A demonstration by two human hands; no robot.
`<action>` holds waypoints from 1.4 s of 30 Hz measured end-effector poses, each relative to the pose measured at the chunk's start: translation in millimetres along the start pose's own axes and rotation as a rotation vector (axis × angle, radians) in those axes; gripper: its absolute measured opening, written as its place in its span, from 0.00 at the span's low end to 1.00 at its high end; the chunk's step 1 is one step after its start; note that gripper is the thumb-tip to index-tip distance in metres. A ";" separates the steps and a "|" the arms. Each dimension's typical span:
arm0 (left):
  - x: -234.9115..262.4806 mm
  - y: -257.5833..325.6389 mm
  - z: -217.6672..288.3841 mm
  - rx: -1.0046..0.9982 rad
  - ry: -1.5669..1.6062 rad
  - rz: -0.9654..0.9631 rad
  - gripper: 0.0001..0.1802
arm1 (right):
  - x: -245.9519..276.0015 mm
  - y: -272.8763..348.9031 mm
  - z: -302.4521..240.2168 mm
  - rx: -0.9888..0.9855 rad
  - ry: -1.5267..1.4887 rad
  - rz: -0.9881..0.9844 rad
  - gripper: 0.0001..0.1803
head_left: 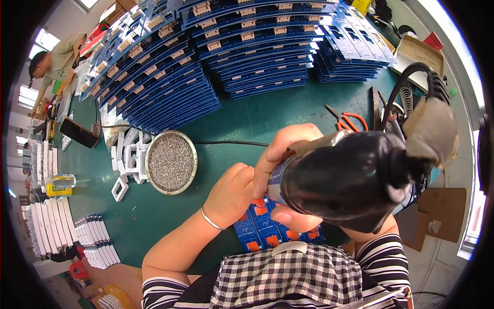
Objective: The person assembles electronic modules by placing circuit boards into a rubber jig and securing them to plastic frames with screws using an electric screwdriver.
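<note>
My right hand (290,141) is wrapped round a black-bodied electric screwdriver (339,180), which is seen from its cable end and hides its own tip. Close against the right fingers is my left hand (231,193), its fingers curled inward; what they hold is hidden. Below both hands a blue circuit board (265,229) with orange patches lies at the table's near edge, partly covered by the right thumb and the screwdriver. To the left of my hands, a round metal bowl (151,177) holds many small silver screws (171,160).
Tall stacks of blue circuit boards (257,46) with cream connectors line the far side. White plastic frames (136,157) lie beside the bowl. Orange-handled pliers (355,121), a phone (78,133), a bottle (60,185) and a cardboard box (419,59) stand around. Another person (62,56) is at far left.
</note>
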State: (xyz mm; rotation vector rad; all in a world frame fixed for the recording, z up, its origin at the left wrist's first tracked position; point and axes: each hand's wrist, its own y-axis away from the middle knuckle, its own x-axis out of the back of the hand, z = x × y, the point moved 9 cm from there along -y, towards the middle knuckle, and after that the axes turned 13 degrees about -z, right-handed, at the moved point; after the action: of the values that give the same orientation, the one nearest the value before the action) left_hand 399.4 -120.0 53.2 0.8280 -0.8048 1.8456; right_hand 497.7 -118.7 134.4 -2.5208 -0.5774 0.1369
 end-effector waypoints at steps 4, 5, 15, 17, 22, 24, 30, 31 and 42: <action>-7.0 0.3 -3.5 0.021 0.007 -0.042 0.14 | -0.7 0.0 -7.0 0.015 0.145 0.057 0.44; -6.1 -2.0 -1.7 0.004 0.019 -0.028 0.16 | -0.7 -1.9 -13.6 -0.005 0.207 0.062 0.42; 83.7 33.2 -19.3 0.235 -0.207 0.236 0.10 | -12.4 -20.7 1.2 -0.012 0.183 -0.020 0.34; 105.3 50.6 -35.1 0.287 -0.323 0.275 0.11 | -10.7 -18.7 5.9 -0.043 0.155 0.000 0.35; 111.4 87.7 -95.8 0.659 -0.222 0.266 0.08 | -6.6 -8.7 16.4 -0.096 0.189 -0.127 0.38; 109.0 83.8 -90.7 0.672 -0.382 0.159 0.06 | 10.3 1.8 35.0 -0.181 -0.301 0.080 0.38; 118.0 97.9 -99.4 0.684 -0.223 0.194 0.04 | 76.1 27.4 -24.8 0.097 -0.340 0.454 0.41; 122.3 103.1 -101.6 0.714 -0.195 0.256 0.04 | 83.2 29.2 -42.2 0.115 -0.328 0.438 0.42; 20.8 -16.1 6.7 0.158 0.122 0.028 0.09 | 82.2 75.2 -30.6 0.160 -0.324 0.504 0.43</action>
State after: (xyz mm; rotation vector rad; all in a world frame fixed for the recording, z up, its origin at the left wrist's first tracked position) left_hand 408.4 -109.8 76.6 0.7969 -0.6028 1.9835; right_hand 606.5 -155.4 122.1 -2.4466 -0.0311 0.7544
